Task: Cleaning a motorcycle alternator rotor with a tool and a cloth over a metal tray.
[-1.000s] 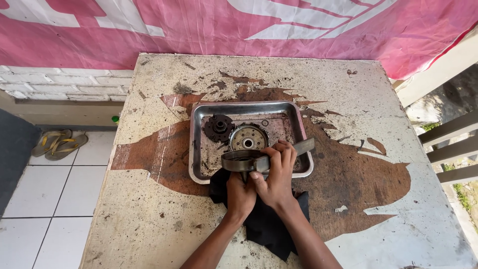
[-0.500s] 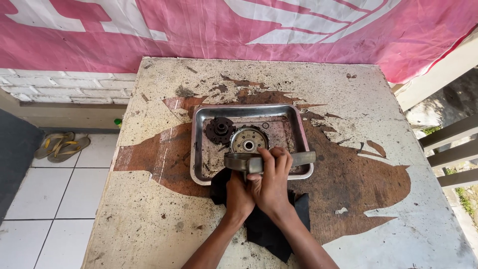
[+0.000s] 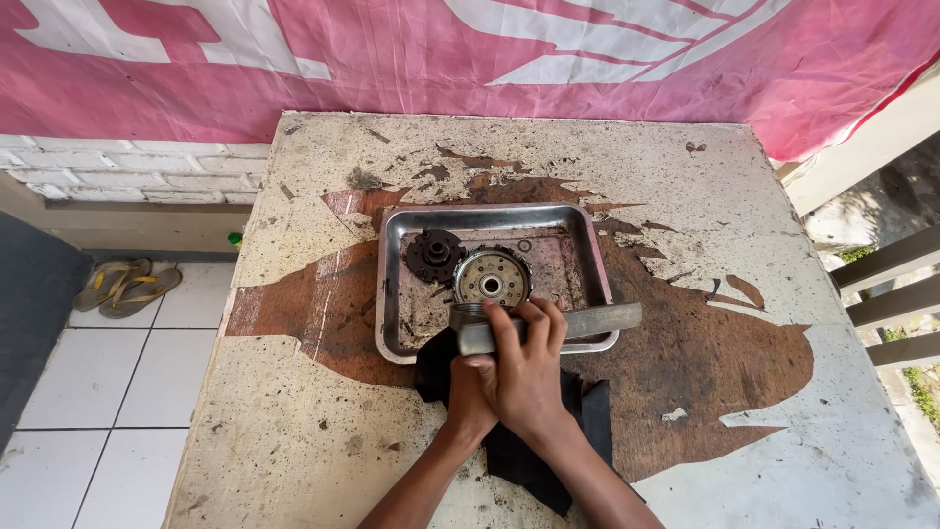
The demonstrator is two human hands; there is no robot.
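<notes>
Right hand fingers pinch the flat metal bar at the tray's near rim; left hand grips beneath — brace firmly, keep the bar level.

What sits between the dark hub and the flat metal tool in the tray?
Head view: the round toothed metal part lies between the dark hub and the flat metal tool, inside the steel tray.
</notes>
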